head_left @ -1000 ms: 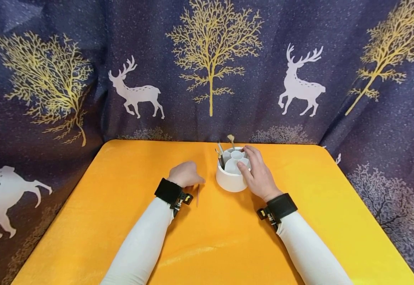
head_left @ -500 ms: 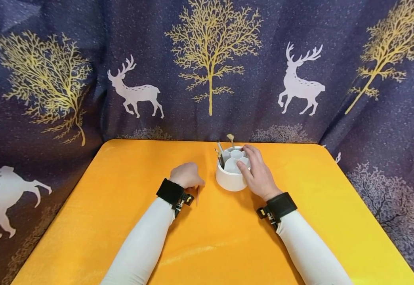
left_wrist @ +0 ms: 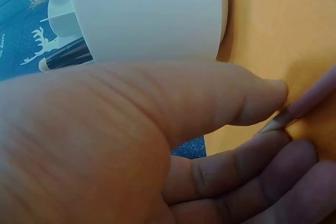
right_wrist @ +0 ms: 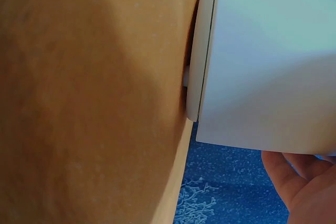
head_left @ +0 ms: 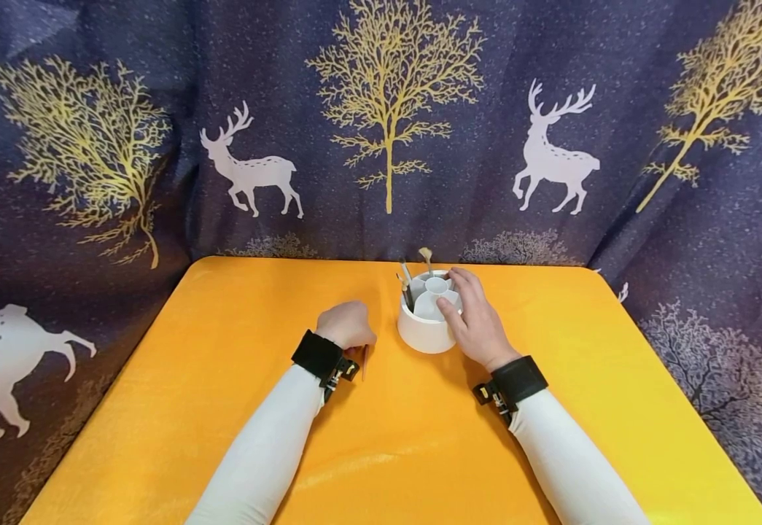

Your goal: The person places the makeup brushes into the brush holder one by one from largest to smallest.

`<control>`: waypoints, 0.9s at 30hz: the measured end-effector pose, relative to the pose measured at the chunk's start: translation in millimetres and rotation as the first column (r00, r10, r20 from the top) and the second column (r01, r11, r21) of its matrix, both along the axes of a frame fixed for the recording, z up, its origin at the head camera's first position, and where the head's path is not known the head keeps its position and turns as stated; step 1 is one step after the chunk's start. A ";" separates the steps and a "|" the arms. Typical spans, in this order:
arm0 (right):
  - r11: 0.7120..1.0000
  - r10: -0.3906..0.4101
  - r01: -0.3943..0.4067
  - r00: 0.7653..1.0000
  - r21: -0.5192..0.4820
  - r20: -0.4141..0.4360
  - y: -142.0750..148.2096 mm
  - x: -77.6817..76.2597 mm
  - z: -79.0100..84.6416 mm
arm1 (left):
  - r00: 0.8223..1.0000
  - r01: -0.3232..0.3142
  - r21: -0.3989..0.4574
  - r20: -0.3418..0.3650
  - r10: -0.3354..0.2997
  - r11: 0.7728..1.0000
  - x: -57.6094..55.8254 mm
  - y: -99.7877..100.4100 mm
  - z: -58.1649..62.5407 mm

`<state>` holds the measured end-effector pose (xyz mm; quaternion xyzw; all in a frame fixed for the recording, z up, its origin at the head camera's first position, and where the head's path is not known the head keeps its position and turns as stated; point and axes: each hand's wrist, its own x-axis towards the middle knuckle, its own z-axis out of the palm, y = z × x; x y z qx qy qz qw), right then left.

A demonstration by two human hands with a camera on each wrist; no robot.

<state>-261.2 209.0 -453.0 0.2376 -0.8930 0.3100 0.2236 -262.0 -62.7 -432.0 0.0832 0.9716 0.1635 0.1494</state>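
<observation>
In the head view my left hand [head_left: 346,325] is low over the orange table, left of a round white desk organizer [head_left: 423,335]. Its thumb and index finger pinch the pale, narrow end of a thin pinkish stick [left_wrist: 316,91], which slants toward the table; its exact kind is unclear. My right hand [head_left: 477,327] grips the organizer's right side, thumb at the near rim and fingers toward the back. In the right wrist view the organizer's wall [right_wrist: 268,72] hides part of those fingers. A pale fan-shaped brush [head_left: 426,255] and several dark pens or brushes [head_left: 407,292] stand in the compartments.
An orange cloth [head_left: 381,452] covers the table, with its far edge close behind the organizer. A dark curtain [head_left: 354,146] printed with deer and trees hangs behind and along both sides. Both wrists wear black camera straps [head_left: 518,380].
My left hand has shifted slightly right and toward me, still at the thin stick. The right hand and the organizer stay in place.
</observation>
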 end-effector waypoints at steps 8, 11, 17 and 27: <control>1.000 -0.004 0.004 1.000 0.002 0.001 0.6 -0.1 -0.5 | 1.000 0.016 0.004 -0.016 -0.016 1.000 4.0 0.7 3.5; 1.000 -0.001 0.001 1.000 0.001 -0.001 0.4 -0.4 -0.6 | 1.000 0.012 0.007 -0.010 -0.012 1.000 3.7 1.2 3.7; 1.000 -0.001 0.001 1.000 0.000 -0.005 0.1 -0.7 -0.6 | 1.000 -0.003 -0.014 -0.002 0.003 1.000 0.8 3.7 0.9; 1.000 -0.003 0.003 1.000 0.001 0.001 0.1 -1.0 -1.5 | 1.000 -0.002 -0.020 0.008 0.002 1.000 -0.1 5.1 -1.1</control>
